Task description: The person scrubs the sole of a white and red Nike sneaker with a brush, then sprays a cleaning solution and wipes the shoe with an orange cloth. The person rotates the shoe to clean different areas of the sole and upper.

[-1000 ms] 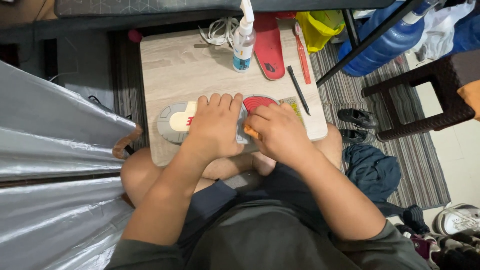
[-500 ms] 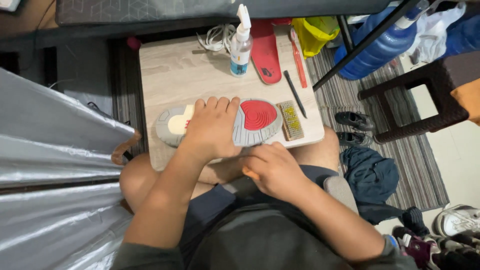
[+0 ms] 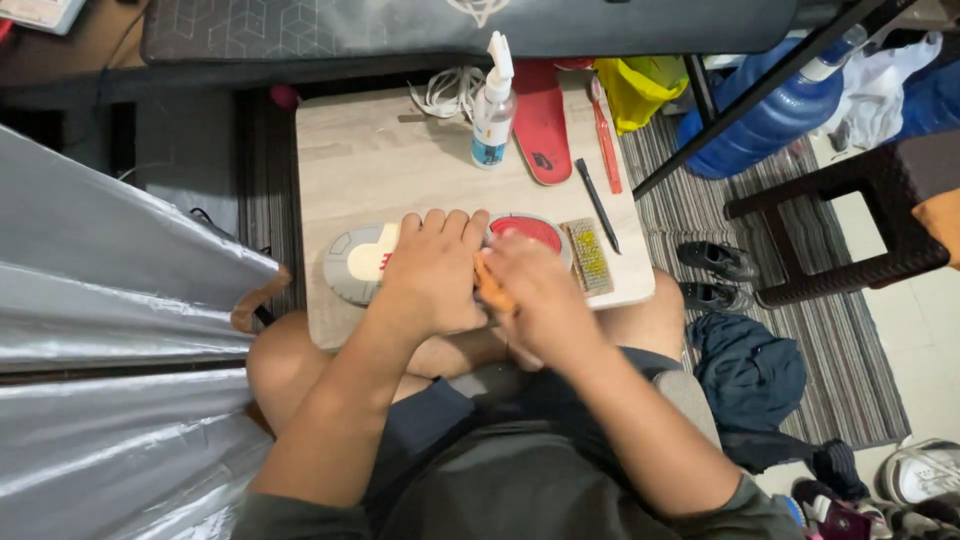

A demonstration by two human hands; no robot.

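While your left hand [image 3: 432, 272] pins the light, stiff grey-and-red shoe sole [image 3: 365, 262] flat near the desk's [image 3: 380, 160] front edge, your right hand [image 3: 540, 295] closes its grip on an orange cloth [image 3: 490, 288].

Left hand [image 3: 432, 270] flat, right hand [image 3: 535, 290] curled.

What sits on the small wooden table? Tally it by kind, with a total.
Shoe, sole up, under the left hand: 1
Spray bottle: 1
Red insole: 1
Brush with yellow bristles: 1
Red toothbrush: 1
Black pen-like stick: 1
White laces, bundled: 1
Orange thing in the right hand: 1
Total: 8
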